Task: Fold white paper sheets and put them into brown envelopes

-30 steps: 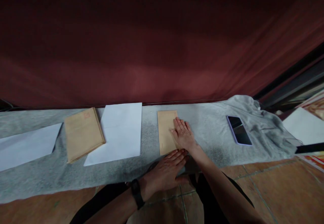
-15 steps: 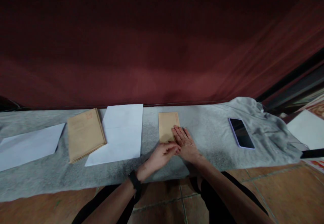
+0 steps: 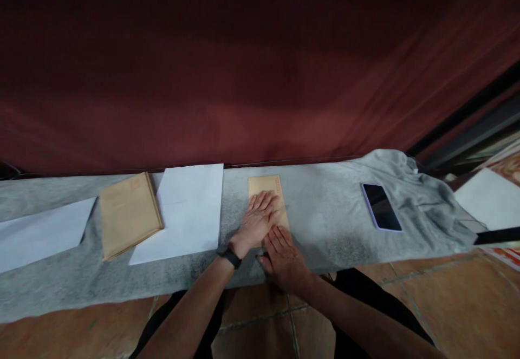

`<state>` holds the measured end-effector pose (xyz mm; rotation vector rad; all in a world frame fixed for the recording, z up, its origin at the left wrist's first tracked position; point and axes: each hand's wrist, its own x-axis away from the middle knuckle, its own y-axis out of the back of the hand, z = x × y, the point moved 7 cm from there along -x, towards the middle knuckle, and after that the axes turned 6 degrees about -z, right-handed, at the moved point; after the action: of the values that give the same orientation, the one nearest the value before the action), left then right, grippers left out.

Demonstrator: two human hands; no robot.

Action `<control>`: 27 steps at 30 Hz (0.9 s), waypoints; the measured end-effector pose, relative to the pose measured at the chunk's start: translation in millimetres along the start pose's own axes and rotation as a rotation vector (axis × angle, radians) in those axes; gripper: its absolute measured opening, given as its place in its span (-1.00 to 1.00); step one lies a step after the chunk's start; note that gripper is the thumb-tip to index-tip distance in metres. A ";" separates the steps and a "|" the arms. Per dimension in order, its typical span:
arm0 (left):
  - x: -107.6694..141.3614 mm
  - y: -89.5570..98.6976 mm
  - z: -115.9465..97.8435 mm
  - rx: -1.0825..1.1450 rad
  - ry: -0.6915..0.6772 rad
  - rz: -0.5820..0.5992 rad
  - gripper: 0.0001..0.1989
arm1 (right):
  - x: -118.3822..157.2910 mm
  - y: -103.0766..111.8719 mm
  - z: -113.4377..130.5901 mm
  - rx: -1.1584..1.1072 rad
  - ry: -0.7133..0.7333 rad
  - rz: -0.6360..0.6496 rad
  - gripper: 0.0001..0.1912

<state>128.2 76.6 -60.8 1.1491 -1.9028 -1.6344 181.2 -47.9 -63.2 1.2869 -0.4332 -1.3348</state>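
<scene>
A single brown envelope point(image 3: 263, 184) lies upright on the grey cloth in front of me, with red print along its right edge. My left hand point(image 3: 260, 219), with a black band at the wrist, rests flat on the envelope's middle, fingers extended. Over its lower part lies my right hand point(image 3: 283, 257), palm down with fingers stretched out, the fingertips near the left hand's heel. Neither hand grips anything. The lower end of the envelope is mostly hidden under the hands.
White sheets point(image 3: 190, 207) lie to the left, partly under a stack of brown envelopes point(image 3: 130, 213). Another white sheet point(image 3: 44, 232) is at the far left. A phone point(image 3: 382, 207) in a purple case lies right on the grey cloth point(image 3: 325, 202). A dark red curtain point(image 3: 244, 121) hangs behind.
My left hand has moved up and opened flat onto the envelope. My right hand has shifted down and left towards the envelope's lower end. The view has shifted slightly.
</scene>
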 end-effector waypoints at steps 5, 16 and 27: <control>-13.1 -5.7 -5.2 -0.003 -0.036 -0.023 -0.42 | 3.4 6.8 10.3 -0.132 0.039 0.078 -0.46; 0.6 -6.7 -23.6 -0.024 -0.126 0.006 -0.38 | -26.1 43.8 -66.9 -0.592 -0.374 -0.117 -0.72; 30.5 -0.3 -48.7 0.013 -0.240 0.018 -0.43 | -42.0 36.0 -110.1 -0.487 -0.423 -0.189 -0.60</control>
<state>145.9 22.2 -55.5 0.9735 -2.0644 -1.8222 278.9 26.2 -51.0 0.6522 -0.2506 -1.7509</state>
